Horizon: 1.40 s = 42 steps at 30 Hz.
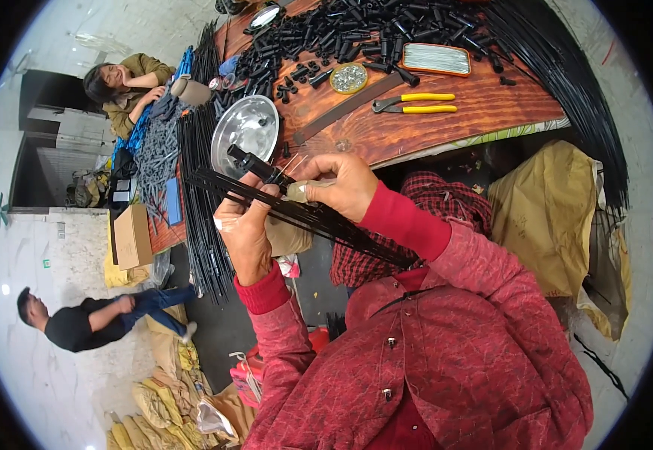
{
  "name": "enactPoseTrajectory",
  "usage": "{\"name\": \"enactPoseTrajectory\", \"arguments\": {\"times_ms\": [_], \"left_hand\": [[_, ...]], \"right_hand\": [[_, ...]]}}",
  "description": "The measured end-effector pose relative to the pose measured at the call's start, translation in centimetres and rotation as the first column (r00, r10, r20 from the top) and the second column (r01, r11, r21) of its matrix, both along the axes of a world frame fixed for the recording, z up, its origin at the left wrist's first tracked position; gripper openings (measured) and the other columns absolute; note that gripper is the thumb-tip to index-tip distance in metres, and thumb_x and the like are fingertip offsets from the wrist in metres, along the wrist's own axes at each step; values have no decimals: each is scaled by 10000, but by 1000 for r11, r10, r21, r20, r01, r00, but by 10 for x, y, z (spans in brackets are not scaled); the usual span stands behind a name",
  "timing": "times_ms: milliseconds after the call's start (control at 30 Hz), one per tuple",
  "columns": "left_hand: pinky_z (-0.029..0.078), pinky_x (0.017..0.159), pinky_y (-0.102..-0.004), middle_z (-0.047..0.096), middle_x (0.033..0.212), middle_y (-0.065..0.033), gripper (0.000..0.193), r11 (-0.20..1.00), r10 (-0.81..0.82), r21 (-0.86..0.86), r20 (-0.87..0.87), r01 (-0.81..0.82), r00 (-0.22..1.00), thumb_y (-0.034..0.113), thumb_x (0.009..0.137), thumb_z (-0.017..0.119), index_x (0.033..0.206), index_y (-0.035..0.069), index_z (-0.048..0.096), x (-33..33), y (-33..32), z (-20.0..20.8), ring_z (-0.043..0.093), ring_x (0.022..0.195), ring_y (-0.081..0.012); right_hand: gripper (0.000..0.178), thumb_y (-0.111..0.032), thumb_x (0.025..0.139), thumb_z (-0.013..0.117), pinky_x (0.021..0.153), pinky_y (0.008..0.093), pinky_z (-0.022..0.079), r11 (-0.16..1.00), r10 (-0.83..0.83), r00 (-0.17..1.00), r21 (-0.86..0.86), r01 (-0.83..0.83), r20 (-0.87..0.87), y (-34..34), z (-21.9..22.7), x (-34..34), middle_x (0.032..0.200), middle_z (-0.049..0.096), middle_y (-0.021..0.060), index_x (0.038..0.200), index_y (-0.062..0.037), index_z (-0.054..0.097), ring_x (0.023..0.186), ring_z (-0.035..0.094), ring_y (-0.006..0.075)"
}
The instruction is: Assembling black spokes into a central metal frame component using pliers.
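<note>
Head view: left hand and right hand grip black rods.

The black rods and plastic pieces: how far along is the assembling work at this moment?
Done: cannot tell; no clearly finished pile shows. In hand: the left hand grips a bundle of black rods with a black plastic fitting at its end, and the right hand holds a small tool against it. Left: many loose black plastic pieces cover the wooden table, and more rods lie beside.
</note>
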<state>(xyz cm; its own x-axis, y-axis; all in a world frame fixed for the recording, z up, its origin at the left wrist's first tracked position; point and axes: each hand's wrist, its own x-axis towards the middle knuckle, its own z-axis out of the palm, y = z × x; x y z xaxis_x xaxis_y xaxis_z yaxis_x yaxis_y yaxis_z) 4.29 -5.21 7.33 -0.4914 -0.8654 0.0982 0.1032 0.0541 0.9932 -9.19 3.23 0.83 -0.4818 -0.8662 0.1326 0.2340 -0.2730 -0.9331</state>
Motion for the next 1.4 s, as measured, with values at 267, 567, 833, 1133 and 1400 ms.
{"name": "enactPoseTrajectory", "arguments": {"times_ms": [267, 567, 833, 1133, 1400], "left_hand": [[518, 733, -245, 682, 971, -117, 323, 992, -118, 43, -62, 120, 991, -55, 779, 672, 1097, -86, 630, -1, -12, -9, 644, 811, -144], [507, 734, -243, 677, 977, -102, 386, 981, -185, 51, -61, 189, 981, -41, 782, 660, 1161, -90, 609, -5, -16, -12, 630, 804, -123], [515, 792, -249, 679, 1029, -133, 419, 990, -133, 45, -29, 134, 991, -76, 761, 667, 1173, -91, 597, -3, -10, -9, 647, 864, -148], [521, 851, -298, 673, 1045, -166, 421, 984, -181, -22, -139, 180, 974, -47, 801, 642, 1210, -96, 557, -17, -7, -12, 660, 940, -211], [527, 808, -275, 670, 1050, -141, 411, 984, -175, 7, -141, 177, 974, -48, 782, 659, 1182, -89, 578, -13, -15, -21, 658, 892, -179]], "right_hand": [[145, -99, 824, 730, 658, 243, 486, 983, 149, 982, 89, -160, 120, 2, 6, -5, 804, 642, 0, 899, -4, 651, 747, 600, 77], [121, -48, 795, 718, 668, 256, 502, 989, -103, 953, 76, 129, -284, 6, 7, 0, 803, 662, 48, 872, 14, 647, 747, 609, 91], [139, -80, 741, 737, 647, 305, 516, 997, -50, 994, 61, 56, -102, 4, 9, 0, 806, 696, 100, 838, -10, 667, 699, 658, 169], [111, -32, 791, 723, 685, 246, 504, 988, -151, 939, -13, 154, -310, 7, 17, -2, 851, 603, 44, 855, 12, 643, 772, 608, 105], [103, -72, 818, 704, 693, 267, 495, 993, -114, 928, -47, 104, -356, 9, 13, -11, 821, 643, 69, 871, 10, 669, 769, 617, 116]]}}
